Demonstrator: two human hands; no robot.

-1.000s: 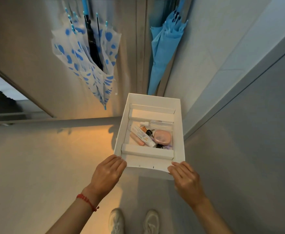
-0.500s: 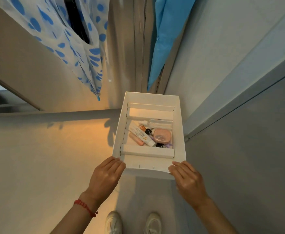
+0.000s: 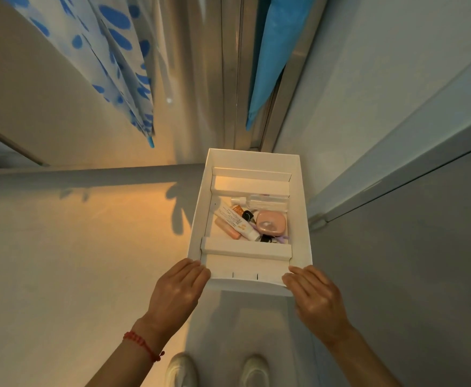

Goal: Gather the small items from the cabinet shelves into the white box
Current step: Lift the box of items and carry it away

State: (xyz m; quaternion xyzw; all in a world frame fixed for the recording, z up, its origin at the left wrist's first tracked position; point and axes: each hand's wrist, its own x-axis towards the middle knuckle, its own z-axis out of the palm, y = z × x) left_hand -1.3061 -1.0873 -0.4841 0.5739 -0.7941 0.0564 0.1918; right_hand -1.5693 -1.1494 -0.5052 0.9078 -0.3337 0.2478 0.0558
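Together, two hands, left [image 3: 178,292] and right [image 3: 315,298], on one white box [image 3: 304,208].

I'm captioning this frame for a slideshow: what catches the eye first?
A white box at center, gripped at its near corners by the left hand and right hand, with a pink case and white tube inside. A blue-spotted umbrella hangs upper left.

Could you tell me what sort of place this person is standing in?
Probably a home entryway or hallway by a cabinet: two folded umbrellas, one spotted and one blue, hang at a door frame, and both hands hold a white box of toiletries above shoes.
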